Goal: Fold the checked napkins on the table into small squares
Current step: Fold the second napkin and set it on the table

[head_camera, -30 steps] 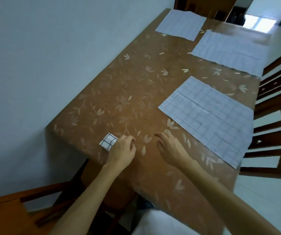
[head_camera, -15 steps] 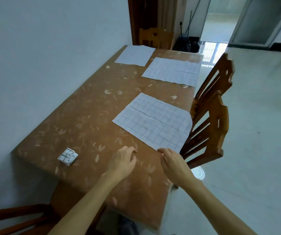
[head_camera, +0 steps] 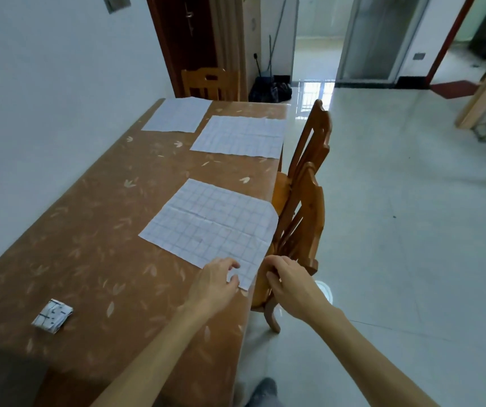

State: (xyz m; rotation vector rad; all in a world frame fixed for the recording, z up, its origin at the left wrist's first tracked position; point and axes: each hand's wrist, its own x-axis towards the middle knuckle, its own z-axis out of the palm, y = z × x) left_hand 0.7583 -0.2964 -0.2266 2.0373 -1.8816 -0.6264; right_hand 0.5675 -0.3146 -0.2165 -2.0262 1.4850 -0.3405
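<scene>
Both hands have travelled from the near part of the surface (head_camera: 95, 236), where the folded square (head_camera: 52, 315) lies near the near-left corner, over to the nearest flat napkin (head_camera: 211, 223) at the right edge; half a second ago they were short of it.

Head view: that napkin lies open with its right side reaching the surface's right edge and one corner hanging past it, beside the wooden chair (head_camera: 303, 201). Its near corner points at the person, right under the left hand (head_camera: 215, 282). The left hand's grip looks pressed together on that corner, thumb and fingers appearing to pinch the cloth, wrist low, forearm coming from the near edge. The right hand (head_camera: 290, 282) is just off the surface's right edge, fingers curled and partly spread, near the napkin's right border but, as far as shows, not on it; whether it touches the chair I cannot tell. The napkin's long axis runs away toward the far-right. Two more napkins (head_camera: 240, 136) lie flat toward the far edge.
</scene>
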